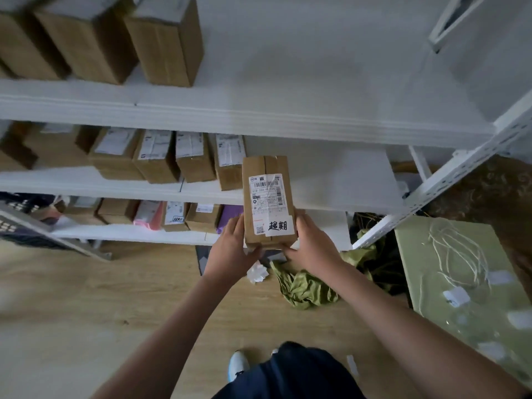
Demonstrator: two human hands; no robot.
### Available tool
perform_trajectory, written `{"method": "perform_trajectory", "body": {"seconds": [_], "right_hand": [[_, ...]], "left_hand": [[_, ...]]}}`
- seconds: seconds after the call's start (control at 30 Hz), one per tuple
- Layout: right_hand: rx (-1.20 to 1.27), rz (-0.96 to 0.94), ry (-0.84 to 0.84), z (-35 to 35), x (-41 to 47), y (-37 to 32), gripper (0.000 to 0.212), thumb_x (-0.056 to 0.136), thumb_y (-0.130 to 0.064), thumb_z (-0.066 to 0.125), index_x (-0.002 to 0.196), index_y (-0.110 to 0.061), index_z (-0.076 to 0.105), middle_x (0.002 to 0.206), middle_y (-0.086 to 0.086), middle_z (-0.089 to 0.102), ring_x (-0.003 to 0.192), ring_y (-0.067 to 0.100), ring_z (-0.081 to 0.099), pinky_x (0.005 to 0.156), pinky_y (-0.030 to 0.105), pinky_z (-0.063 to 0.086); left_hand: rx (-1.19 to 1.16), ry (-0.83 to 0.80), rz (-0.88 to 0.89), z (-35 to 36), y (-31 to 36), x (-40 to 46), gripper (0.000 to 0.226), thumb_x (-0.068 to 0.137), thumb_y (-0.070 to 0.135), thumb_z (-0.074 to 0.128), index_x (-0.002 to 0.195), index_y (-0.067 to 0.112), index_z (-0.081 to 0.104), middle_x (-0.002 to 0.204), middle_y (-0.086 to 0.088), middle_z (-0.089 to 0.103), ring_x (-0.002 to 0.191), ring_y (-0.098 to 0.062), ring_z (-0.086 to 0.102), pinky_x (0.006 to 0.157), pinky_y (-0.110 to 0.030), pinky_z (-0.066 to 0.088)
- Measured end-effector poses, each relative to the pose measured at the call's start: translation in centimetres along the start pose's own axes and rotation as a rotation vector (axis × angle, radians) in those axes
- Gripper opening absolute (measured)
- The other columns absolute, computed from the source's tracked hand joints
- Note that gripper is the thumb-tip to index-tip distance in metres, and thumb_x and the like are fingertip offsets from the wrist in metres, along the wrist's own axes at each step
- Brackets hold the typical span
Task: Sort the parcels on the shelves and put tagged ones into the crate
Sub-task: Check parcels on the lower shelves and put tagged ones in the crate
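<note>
A brown cardboard parcel with a white shipping label and a handwritten white tag is held upright in front of the shelves. My left hand grips its lower left side and my right hand grips its lower right side. Several other labelled parcels stand in a row on the middle shelf. More parcels, one of them tagged, sit on the lowest shelf, next to a pink one and a purple one. No crate is in view.
Large brown boxes stand on the top shelf at the left. A crumpled green cloth and scrap paper lie on the wooden floor. A green table with string and white tags is at right.
</note>
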State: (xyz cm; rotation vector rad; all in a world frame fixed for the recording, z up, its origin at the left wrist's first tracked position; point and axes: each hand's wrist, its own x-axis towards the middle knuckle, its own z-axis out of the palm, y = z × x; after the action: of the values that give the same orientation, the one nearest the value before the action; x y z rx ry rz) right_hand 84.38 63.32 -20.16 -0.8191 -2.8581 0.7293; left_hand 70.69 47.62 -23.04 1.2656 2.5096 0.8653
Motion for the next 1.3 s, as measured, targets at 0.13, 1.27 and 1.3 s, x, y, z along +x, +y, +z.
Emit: {"method": "perform_trajectory", "body": {"seconds": [0.13,1.27,1.3], "right_hand": [[0.008,-0.151,-0.058,0.3,0.7,-2.7,0.093,0.082,-0.037,0.079,0.154,-0.021,0.023,0.138,-0.002,0.050,0.108,0.019,0.062,0.084,0.037,0.058],[0.017,-0.815,-0.461,25.4,2.5,-55.8,0.075,0.083,-0.035,0.077,0.145,-0.021,0.037,0.131,0.000,0.053,0.111,0.023,0.060,0.084,0.034,0.052],[0.026,-0.820,-0.463,26.1,2.9,-57.5,0.076,0.083,-0.035,0.077,0.146,-0.021,0.037,0.130,0.000,0.053,0.111,0.022,0.060,0.083,0.032,0.051]], "left_hand": [[0.016,0.129,-0.115,-2.1,-0.5,-3.1,0.074,0.077,0.039,0.072,0.142,0.028,0.038,0.132,0.006,0.047,0.114,-0.015,0.053,0.078,-0.038,0.057],[0.036,0.680,-0.651,-32.0,-34.0,-34.2,0.071,0.076,0.032,0.066,0.142,0.030,0.041,0.123,0.006,0.051,0.113,-0.015,0.055,0.079,-0.043,0.056],[0.045,0.685,-0.654,-33.1,-35.3,-34.5,0.071,0.076,0.031,0.067,0.142,0.029,0.041,0.123,0.006,0.051,0.112,-0.016,0.055,0.078,-0.042,0.057]]}}
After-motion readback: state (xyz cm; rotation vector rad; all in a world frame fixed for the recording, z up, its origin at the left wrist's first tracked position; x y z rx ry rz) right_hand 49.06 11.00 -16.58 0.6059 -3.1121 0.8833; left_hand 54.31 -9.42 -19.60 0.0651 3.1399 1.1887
